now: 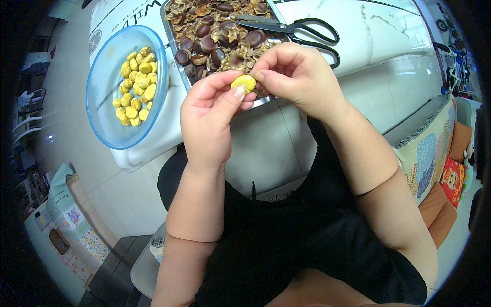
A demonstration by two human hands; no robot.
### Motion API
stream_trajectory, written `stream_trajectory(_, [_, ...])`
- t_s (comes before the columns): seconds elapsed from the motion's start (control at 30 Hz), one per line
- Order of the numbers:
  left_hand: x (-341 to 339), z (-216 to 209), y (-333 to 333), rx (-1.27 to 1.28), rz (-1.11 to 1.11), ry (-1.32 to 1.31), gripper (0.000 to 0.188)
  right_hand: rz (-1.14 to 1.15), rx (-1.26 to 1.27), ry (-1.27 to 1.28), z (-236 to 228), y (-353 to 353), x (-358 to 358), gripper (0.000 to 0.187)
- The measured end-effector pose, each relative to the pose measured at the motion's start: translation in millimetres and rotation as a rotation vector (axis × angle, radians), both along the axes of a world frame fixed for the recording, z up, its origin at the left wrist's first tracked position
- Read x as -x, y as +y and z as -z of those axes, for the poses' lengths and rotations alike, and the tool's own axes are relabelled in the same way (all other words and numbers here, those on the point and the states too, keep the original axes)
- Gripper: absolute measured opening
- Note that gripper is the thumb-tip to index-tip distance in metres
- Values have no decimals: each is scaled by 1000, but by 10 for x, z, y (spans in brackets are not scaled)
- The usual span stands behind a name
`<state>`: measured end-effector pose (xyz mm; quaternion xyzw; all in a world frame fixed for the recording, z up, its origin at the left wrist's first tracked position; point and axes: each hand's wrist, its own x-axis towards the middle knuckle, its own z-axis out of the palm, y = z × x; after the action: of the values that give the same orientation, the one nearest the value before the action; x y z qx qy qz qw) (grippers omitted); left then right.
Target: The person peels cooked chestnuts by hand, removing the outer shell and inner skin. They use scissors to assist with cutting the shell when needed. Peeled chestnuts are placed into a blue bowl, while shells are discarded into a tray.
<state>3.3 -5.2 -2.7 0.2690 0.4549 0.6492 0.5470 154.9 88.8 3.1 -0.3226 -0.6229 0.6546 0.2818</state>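
Observation:
Between the thumb and fingers of my left hand (pixel 212 110) is a peeled yellow chestnut (pixel 244 83). My right hand (pixel 299 77) pinches at the chestnut's right side with thumb and forefinger; whether a bit of skin is between those fingertips is too small to tell. Both hands are over the near edge of a metal tray (pixel 176 56). Brown unpeeled chestnuts (pixel 207 44) and broken shells (pixel 190 20) fill the tray. To the left stands a clear bowl with a blue rim (pixel 93 110), holding several peeled yellow chestnuts (pixel 137 84).
Black-handled scissors (pixel 307 31) lie across the tray's right side, handles reaching over the white marbled table (pixel 373 25). A sofa with a patterned throw (pixel 427 148) and cushions is at the right. Grey floor tiles (pixel 263 138) show below the table edge.

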Motion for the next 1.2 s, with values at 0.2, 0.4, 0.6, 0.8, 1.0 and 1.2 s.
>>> stream_trajectory(0.2, [28, 18, 18, 33, 48, -173, 22, 66, -2, 52, 4, -9, 14, 10])
stream_trajectory(0.4, [30, 36, 27, 28, 62, -219, 23, -47, -1, 8, -48, 1, -24, 12])
stream_trajectory(0.6, [58, 34, 25, 29, 105, -269, 24, -51, 8, 18, -68, 19, -34, 8])
stream_trajectory(0.8, [32, 40, 40, 33, 84, -277, 24, -29, 92, 56, -76, 7, -13, 8])
stream_trajectory(1.0, [16, 65, 36, -7, 36, -145, 23, -41, 107, -15, -76, 21, -21, 10])
stream_trajectory(1.2, [-25, 72, 27, -89, -13, 14, 20, -78, 321, 126, -106, 25, -28, 12])
